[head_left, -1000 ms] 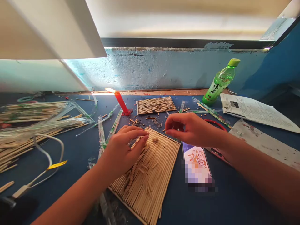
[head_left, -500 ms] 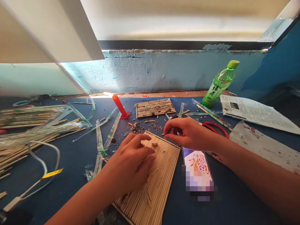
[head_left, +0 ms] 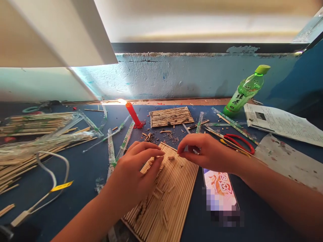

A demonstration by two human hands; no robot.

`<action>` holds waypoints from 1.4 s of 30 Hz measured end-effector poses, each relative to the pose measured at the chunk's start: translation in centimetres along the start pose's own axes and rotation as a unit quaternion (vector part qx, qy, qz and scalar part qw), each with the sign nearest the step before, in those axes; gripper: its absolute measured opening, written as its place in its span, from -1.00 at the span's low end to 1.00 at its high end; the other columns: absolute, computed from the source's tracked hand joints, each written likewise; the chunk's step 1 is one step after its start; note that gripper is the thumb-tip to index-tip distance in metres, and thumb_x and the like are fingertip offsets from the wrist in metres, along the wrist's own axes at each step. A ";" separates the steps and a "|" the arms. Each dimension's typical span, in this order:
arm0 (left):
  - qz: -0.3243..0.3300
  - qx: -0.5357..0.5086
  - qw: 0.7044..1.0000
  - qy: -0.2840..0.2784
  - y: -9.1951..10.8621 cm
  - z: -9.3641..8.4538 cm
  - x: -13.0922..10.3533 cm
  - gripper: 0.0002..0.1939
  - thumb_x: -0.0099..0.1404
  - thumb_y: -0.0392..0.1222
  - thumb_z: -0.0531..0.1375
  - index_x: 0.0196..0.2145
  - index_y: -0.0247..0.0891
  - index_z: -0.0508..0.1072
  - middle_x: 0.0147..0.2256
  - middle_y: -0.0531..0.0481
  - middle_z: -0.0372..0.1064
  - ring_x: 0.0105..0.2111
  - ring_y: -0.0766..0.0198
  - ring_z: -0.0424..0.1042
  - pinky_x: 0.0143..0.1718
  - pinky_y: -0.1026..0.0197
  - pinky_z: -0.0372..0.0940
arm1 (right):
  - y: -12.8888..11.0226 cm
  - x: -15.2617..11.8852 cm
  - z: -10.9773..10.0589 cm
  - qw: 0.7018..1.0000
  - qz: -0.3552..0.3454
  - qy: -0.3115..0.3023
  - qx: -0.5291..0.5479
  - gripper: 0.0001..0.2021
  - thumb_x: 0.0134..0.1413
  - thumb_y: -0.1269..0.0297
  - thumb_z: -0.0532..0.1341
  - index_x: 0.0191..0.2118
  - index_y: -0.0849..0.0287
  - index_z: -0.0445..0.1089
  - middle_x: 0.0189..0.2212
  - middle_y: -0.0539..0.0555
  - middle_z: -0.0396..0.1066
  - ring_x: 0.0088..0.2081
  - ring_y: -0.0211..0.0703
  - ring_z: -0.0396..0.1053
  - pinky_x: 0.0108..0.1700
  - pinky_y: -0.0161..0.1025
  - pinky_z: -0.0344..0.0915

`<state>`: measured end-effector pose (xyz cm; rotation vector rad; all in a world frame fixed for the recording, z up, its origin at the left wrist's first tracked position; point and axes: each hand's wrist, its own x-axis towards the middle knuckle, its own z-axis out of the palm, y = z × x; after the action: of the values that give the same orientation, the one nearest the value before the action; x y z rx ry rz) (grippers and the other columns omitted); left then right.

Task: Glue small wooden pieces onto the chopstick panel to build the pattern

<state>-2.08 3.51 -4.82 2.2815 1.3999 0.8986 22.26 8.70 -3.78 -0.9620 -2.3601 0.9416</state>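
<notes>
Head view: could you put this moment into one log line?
left hand: over stick mat | right hand: near mat's far edge, grip unclear | red candle: lit | phone: screen on, right of mat

Head-worn view, facing forward and down, close above blue table [head_left: 83, 174]

Craft desk [head_left: 83, 185]; stick panel [head_left: 176, 196], scissors [head_left: 227, 136], lit candle [head_left: 133, 115].

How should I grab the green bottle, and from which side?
Best, I think, to hold the green bottle around its labelled middle, coming from the right. It stands with the cap up, its body is wide and round while the neck narrows, and that side faces away from the lit candle.
</notes>
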 end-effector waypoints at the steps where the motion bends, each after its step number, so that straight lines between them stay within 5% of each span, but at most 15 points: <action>1: -0.014 -0.005 1.000 0.008 -0.1 0.0 0.0 -0.86 0.34 -0.25 0.18 -0.19 -0.16 0.53 -0.16 -0.04 0.43 -0.16 0.15 0.41 -0.07 0.05 0.30 | -0.2 0.0 0.2 1.000 -0.007 0.006 -0.002 -0.90 0.19 0.35 0.23 -0.21 0.15 0.49 -0.33 -0.01 0.41 -0.39 -0.35 0.29 -0.30 -0.35 0.23; 7: -0.061 -0.024 0.998 0.017 0.2 -0.1 0.1 -0.86 0.35 -0.21 0.17 -0.19 -0.17 0.54 -0.24 -0.01 0.44 -0.23 0.19 0.44 -0.16 0.11 0.32 | -0.9 0.0 1.0 0.999 -0.013 0.037 -0.025 -0.93 0.18 0.32 0.27 -0.23 0.14 0.49 -0.28 -0.01 0.33 -0.42 -0.38 0.23 -0.32 -0.36 0.21; 22: -0.053 -0.039 0.998 -0.011 0.2 0.5 0.1 -0.86 0.36 -0.24 0.18 -0.17 -0.14 0.52 -0.23 0.03 0.43 -0.22 0.25 0.43 -0.16 0.17 0.30 | -0.5 0.0 -0.4 0.999 0.025 0.036 0.001 -0.91 0.15 0.42 0.22 -0.23 0.14 0.43 -0.44 -0.12 0.39 -0.46 -0.38 0.25 -0.39 -0.37 0.21; 38: -0.029 -0.097 0.995 0.016 1.7 0.5 -0.5 -0.83 0.27 -0.24 0.30 -0.19 -0.01 0.54 -0.45 0.18 0.39 -0.51 0.42 0.35 -0.49 0.34 0.24 | -3.3 -0.5 1.0 0.986 0.054 0.029 0.158 -0.86 0.17 0.22 0.26 -0.23 0.13 0.52 -0.47 -0.05 0.43 -0.48 -0.32 0.23 -0.45 -0.33 0.17; 42: -0.048 -0.070 0.996 0.033 1.7 0.1 -0.4 -0.80 0.28 -0.25 0.27 -0.15 0.00 0.53 -0.41 0.15 0.42 -0.49 0.39 0.37 -0.47 0.31 0.25 | -1.4 -0.1 -0.6 0.995 0.052 0.063 0.061 -0.78 0.22 0.16 0.19 -0.14 0.10 0.52 -0.37 0.01 0.50 -0.43 -0.27 0.32 -0.40 -0.28 0.22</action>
<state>-0.99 2.35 -4.14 2.0824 1.4134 1.0151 22.05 8.16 -2.31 -1.0725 -2.1400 1.0202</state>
